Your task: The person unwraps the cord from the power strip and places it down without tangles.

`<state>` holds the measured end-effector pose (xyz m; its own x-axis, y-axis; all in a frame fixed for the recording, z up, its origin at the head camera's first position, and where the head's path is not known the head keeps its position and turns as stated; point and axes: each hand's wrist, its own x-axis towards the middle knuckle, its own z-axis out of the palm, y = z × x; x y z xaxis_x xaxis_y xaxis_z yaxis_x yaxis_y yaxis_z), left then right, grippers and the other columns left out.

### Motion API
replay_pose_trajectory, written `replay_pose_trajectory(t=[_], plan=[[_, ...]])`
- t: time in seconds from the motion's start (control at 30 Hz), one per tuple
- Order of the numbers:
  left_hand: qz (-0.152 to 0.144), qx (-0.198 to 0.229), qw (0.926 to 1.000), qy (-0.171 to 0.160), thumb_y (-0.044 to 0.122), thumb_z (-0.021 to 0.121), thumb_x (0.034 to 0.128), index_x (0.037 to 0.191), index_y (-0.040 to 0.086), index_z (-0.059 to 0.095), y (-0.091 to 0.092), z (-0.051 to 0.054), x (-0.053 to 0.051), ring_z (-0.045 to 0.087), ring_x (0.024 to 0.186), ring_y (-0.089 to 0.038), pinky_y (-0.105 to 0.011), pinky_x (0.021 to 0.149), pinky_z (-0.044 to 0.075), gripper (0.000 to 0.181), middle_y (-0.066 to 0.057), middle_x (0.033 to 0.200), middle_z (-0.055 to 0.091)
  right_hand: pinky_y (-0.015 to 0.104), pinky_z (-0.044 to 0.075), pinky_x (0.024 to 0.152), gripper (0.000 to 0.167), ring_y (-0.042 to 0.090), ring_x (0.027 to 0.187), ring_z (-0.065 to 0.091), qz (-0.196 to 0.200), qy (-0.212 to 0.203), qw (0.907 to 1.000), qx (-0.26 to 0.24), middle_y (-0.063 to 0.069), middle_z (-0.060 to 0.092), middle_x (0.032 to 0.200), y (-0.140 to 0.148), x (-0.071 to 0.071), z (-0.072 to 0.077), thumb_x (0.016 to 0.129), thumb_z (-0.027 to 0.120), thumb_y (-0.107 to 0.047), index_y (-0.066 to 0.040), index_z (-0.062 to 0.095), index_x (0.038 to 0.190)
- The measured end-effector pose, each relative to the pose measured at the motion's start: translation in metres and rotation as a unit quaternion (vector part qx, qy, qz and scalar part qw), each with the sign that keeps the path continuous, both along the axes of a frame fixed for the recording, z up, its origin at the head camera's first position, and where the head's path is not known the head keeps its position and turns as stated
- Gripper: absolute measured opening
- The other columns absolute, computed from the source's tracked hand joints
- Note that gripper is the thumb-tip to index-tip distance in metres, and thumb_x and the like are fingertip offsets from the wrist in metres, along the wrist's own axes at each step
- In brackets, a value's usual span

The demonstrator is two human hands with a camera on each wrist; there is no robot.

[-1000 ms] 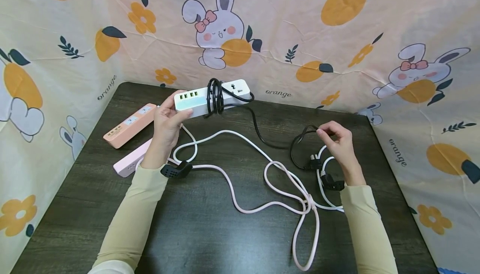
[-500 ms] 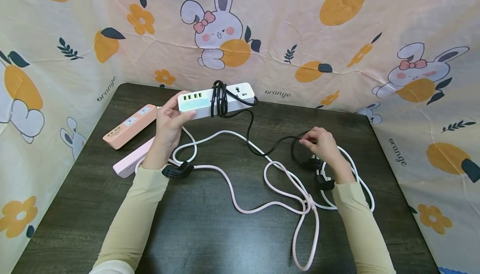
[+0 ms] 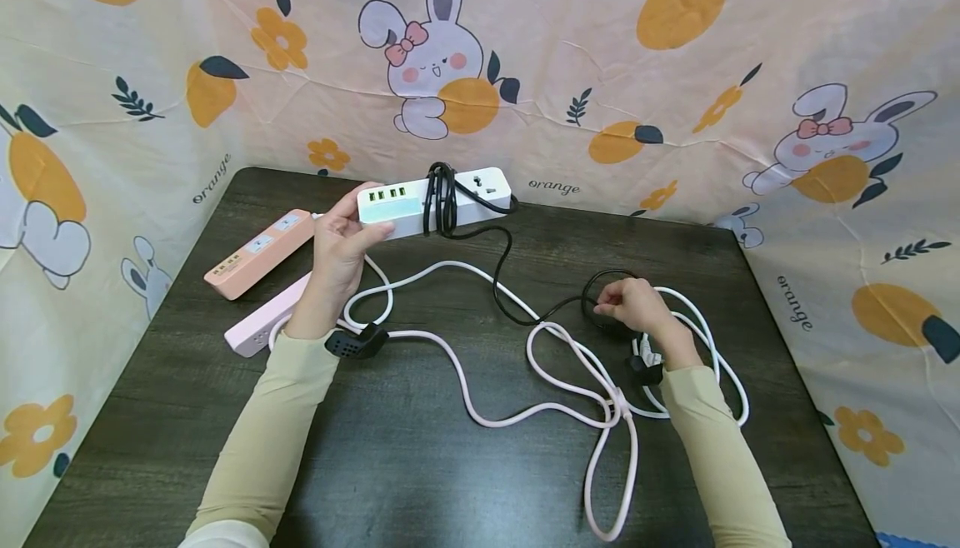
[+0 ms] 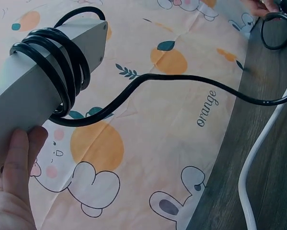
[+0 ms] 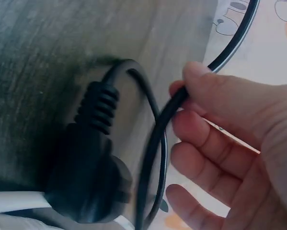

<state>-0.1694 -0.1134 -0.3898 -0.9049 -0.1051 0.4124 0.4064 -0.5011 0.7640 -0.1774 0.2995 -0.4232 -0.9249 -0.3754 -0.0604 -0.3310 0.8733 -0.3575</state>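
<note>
My left hand (image 3: 339, 252) grips one end of a white power strip (image 3: 405, 208), held up above the table. Several turns of its black cord (image 4: 62, 62) wrap around the strip's middle, and the rest runs slack to the right. Thumb and fingers of my right hand (image 5: 229, 129) pinch that black cord a short way from its end. Beside this hand, in the right wrist view, hangs the cord's black plug (image 5: 88, 167), near a white cable. In the head view the plug is mostly hidden behind the right hand (image 3: 637, 308).
An orange power strip (image 3: 258, 255) and a pink one (image 3: 266, 315) lie at the left of the dark table (image 3: 420, 481). A long pale cable (image 3: 517, 419) loops across the middle. Another black plug (image 3: 645, 371) and white cable (image 3: 738, 381) lie by the right forearm. A printed cloth (image 3: 555, 32) surrounds the table.
My right hand has moved left and down toward the table, bringing the black cord along, so it sags more. The left hand with the white power strip has shifted slightly right and down.
</note>
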Motion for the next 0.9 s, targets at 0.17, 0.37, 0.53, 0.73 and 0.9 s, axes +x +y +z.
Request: replay_pose_trajectory(t=[0.17, 0.37, 0.53, 0.73, 0.9], plan=[[-0.001, 0.000, 1.0000, -0.004, -0.022, 0.056, 0.0700, 0.105, 0.010, 0.067, 0.001, 0.000, 0.000, 0.061, 0.089, -0.014, -0.022, 0.071, 0.052, 0.049, -0.004, 0.099, 0.063, 0.031, 0.040, 0.053, 0.011, 0.010, 0.056, 0.050, -0.004, -0.015, 0.9998, 0.015, -0.006, 0.061, 0.061, -0.002, -0.001, -0.005, 0.080, 0.074, -0.013, -0.011, 0.068, 0.070], [-0.004, 0.001, 1.0000, -0.005, -0.022, 0.056, 0.0702, 0.105, 0.011, 0.067, 0.002, 0.000, 0.000, 0.061, 0.089, -0.014, -0.021, 0.071, 0.052, 0.049, -0.004, 0.100, 0.063, 0.034, 0.041, 0.056, 0.011, 0.011, 0.059, 0.050, 0.001, -0.038, 0.9985, 0.040, -0.006, 0.061, 0.063, -0.005, -0.002, -0.005, 0.079, 0.074, -0.015, -0.012, 0.069, 0.071], [-0.005, 0.001, 1.0000, -0.005, -0.022, 0.056, 0.0701, 0.104, 0.011, 0.067, 0.002, 0.000, 0.000, 0.061, 0.089, -0.014, -0.021, 0.071, 0.052, 0.049, -0.004, 0.100, 0.063, 0.032, 0.044, 0.061, 0.006, 0.010, 0.061, 0.053, 0.017, -0.079, 0.9965, 0.021, -0.003, 0.063, 0.065, -0.006, -0.005, 0.004, 0.077, 0.074, -0.008, -0.005, 0.069, 0.078], [-0.008, 0.000, 1.0000, 0.000, -0.022, 0.057, 0.0710, 0.106, 0.010, 0.067, 0.002, -0.001, 0.000, 0.061, 0.089, -0.014, -0.021, 0.072, 0.052, 0.048, -0.005, 0.101, 0.063, 0.032, 0.045, 0.062, 0.010, 0.011, 0.060, 0.053, 0.043, -0.117, 0.9919, 0.025, -0.002, 0.062, 0.067, -0.020, -0.010, 0.018, 0.080, 0.068, -0.007, -0.001, 0.067, 0.088], [-0.016, 0.002, 0.9999, 0.003, -0.022, 0.057, 0.0711, 0.107, 0.011, 0.067, 0.004, 0.000, 0.000, 0.061, 0.090, -0.015, -0.022, 0.073, 0.052, 0.049, -0.006, 0.102, 0.062, 0.031, 0.045, 0.061, 0.013, 0.011, 0.061, 0.054, 0.074, -0.105, 0.9916, -0.018, 0.000, 0.064, 0.071, -0.042, -0.011, 0.028, 0.086, 0.063, -0.009, 0.001, 0.067, 0.094]])
